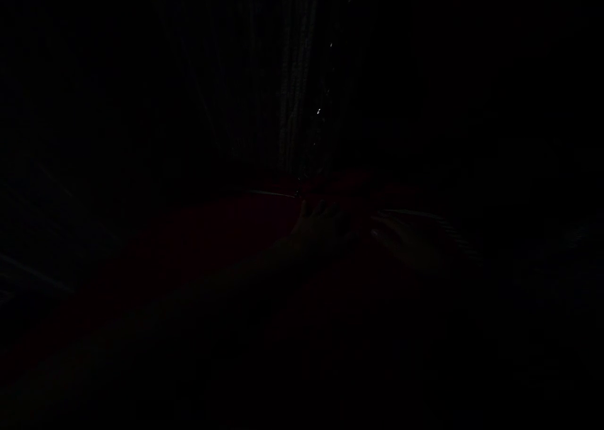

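Note:
The picture is almost black, so details are faint. My left hand [323, 223] reaches in from the lower left and rests on a dark red cloth [202, 241], its fingers seemingly spread and pressed down. To its right, my right hand [408, 241] lies low over the same red cloth with fingers stretched toward the left hand. A gap separates the two hands. I make out no object in either one. A thin pale line runs just beyond the right hand, curving down to its right, and another ends near the left fingertips.
Behind the cloth, a dim textured upright strip [295, 71] rises, with small bright glints [319, 111] beside it. A pale streak [35, 271] shows at the far left. Darkness hides the other surroundings.

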Demonstrator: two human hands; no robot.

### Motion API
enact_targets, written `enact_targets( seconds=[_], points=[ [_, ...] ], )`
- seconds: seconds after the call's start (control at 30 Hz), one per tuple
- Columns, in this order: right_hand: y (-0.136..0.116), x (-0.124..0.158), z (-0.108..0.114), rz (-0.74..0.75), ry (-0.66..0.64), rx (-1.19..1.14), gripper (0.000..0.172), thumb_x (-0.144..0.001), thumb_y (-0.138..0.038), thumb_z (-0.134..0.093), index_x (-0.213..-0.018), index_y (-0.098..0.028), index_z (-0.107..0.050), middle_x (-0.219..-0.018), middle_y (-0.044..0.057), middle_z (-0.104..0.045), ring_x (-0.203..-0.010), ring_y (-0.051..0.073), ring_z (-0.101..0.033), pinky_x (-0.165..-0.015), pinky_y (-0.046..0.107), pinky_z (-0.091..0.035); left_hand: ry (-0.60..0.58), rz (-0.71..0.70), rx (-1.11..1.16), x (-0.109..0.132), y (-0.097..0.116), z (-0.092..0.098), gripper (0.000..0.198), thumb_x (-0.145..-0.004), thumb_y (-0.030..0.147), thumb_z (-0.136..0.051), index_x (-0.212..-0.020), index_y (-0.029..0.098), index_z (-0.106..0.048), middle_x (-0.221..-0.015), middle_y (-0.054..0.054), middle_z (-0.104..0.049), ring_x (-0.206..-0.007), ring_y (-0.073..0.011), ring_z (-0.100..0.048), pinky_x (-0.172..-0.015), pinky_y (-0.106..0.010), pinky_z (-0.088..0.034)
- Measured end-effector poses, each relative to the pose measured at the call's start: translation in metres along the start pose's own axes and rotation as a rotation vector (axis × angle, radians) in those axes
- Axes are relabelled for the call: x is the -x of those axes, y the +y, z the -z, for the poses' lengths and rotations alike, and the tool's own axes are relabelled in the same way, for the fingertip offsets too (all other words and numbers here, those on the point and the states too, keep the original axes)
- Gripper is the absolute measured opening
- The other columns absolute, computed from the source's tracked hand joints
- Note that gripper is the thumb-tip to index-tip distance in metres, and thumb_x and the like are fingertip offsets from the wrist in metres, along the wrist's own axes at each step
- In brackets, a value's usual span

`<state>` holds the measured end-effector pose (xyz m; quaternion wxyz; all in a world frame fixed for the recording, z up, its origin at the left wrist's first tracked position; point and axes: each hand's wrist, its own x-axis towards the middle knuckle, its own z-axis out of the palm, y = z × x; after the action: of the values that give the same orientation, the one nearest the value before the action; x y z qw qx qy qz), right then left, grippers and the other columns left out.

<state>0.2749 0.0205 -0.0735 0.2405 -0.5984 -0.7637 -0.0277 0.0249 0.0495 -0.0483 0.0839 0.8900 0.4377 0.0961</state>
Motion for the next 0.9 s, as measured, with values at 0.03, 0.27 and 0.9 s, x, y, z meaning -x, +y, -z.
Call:
enact_targets(
  seconds=[0.03,0.27,0.9],
  points=[
    [-0.001,0.000,0.001,0.011,-0.021,0.014,0.065,-0.100,-0.060,-0.045,-0.135,-0.014,-0.075,-0.148,0.017,-0.066,-0.138,0.037,-0.064,-0.124,0.063,-0.047,-0.005,0.004,0.000,0.000,0.000,0.000,0.067,-0.112,0.065,-0.036,-0.166,0.027,-0.051,-0.180,-0.012,-0.037,-0.168,-0.0412,-0.029,-0.133,-0.078,-0.014],
    [0.002,0.002,-0.002,0.024,0.014,0.032,0.068,-0.100,-0.062,-0.044,-0.135,-0.013,-0.075,-0.147,0.017,-0.067,-0.139,0.037,-0.064,-0.127,0.063,-0.044,-0.027,0.009,0.001,-0.001,0.000,0.001,0.069,-0.112,0.066,-0.037,-0.168,0.028,-0.048,-0.181,-0.012,-0.033,-0.169,-0.0409,-0.025,-0.134,-0.077,-0.012],
    [0.007,0.000,-0.006,-0.007,0.028,-0.017,0.072,-0.098,-0.063,-0.045,-0.136,-0.011,-0.075,-0.149,0.016,-0.065,-0.140,0.038,-0.063,-0.127,0.064,-0.045,-0.003,-0.003,-0.009,-0.002,-0.003,-0.004,0.067,-0.111,0.065,-0.038,-0.166,0.029,-0.049,-0.180,-0.012,-0.035,-0.168,-0.0429,-0.026,-0.133,-0.077,-0.014]
  ],
)
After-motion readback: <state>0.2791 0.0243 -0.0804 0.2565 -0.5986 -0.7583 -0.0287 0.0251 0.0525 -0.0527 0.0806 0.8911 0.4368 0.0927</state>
